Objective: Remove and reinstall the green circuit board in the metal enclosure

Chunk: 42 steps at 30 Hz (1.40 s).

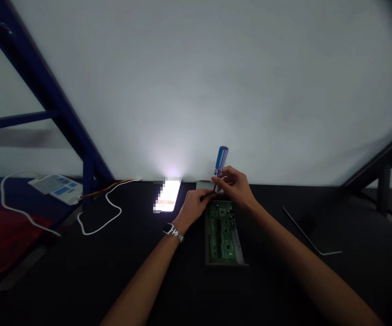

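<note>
A screwdriver (221, 159) with a blue and clear handle stands nearly upright, tip down and leaning slightly right. My right hand (236, 185) is closed on it below the handle, fingertips around the shaft. My left hand (194, 203), with a watch (168, 228) on its wrist, is beside the shaft, its fingers pinched together around a small dark thing I cannot make out. Under both hands lies a green circuit board (223, 231) in a long, narrow metal tray (241, 258). The hands cover the board's far end, and the screwdriver's tip is hidden there.
Left of my hands, a lit phone (169, 194) lies by the wall. Farther left are a white cable (96, 233) with coloured wires and some printed papers (58, 188). A bent metal rod (304, 235) lies to the right. Blue frame bars (67, 122) rise at the left.
</note>
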### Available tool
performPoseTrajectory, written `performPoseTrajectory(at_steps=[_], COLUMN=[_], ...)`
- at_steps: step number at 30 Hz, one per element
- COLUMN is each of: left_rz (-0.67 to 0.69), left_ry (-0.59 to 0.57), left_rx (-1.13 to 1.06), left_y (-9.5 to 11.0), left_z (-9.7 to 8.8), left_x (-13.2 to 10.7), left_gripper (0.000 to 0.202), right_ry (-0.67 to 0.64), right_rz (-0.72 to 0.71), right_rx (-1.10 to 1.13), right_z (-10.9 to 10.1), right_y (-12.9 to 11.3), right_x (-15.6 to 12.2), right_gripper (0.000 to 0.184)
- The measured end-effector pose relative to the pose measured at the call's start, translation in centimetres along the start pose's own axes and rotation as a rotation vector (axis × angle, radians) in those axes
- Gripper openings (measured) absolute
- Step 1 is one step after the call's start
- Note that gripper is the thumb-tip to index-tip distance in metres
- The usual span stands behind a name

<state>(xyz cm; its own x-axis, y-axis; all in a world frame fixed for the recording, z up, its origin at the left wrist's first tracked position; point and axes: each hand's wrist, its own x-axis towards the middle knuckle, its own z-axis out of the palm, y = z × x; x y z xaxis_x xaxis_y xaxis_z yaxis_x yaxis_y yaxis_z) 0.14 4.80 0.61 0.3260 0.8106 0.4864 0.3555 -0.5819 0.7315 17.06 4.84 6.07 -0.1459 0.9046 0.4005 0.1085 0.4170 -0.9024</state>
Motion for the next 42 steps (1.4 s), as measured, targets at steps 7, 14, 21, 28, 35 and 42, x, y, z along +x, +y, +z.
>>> performPoseTrajectory(at_steps=[7, 14, 21, 28, 35, 42], left_rz=[-0.007, -0.050, -0.096, -0.090, -0.074, 0.029], left_ry=[0.054, 0.051, 0.035, 0.080, 0.096, -0.019], left_rx=[0.057, 0.046, -0.007, 0.035, 0.072, 0.068], left_y=[0.2, 0.5, 0.4, 0.2, 0.0, -0.1], left_z=[0.1, 0.2, 0.2, 0.7, 0.8, 0.3], left_x=[0.1, 0.3, 0.6, 0.5, -0.1, -0.4], left_gripper=[0.018, 0.013, 0.018, 0.023, 0.012, 0.019], right_ry=[-0.063, 0.042, -0.082, -0.014, 0.038, -0.084], right_rz=[-0.003, 0.010, 0.012, -0.003, 0.016, 0.022], right_rx=[-0.058, -0.164, -0.199, -0.268, -0.222, -0.212], right_z=[0.4, 0.0, -0.2, -0.1, 0.3, 0.1], right_y=[0.0, 1.3, 0.4, 0.1, 0.2, -0.1], right_x=[-0.1, -0.2, -0.1, -0.2, -0.1, -0.3], right_gripper=[0.035, 0.031, 0.022, 0.022, 0.030, 0.027])
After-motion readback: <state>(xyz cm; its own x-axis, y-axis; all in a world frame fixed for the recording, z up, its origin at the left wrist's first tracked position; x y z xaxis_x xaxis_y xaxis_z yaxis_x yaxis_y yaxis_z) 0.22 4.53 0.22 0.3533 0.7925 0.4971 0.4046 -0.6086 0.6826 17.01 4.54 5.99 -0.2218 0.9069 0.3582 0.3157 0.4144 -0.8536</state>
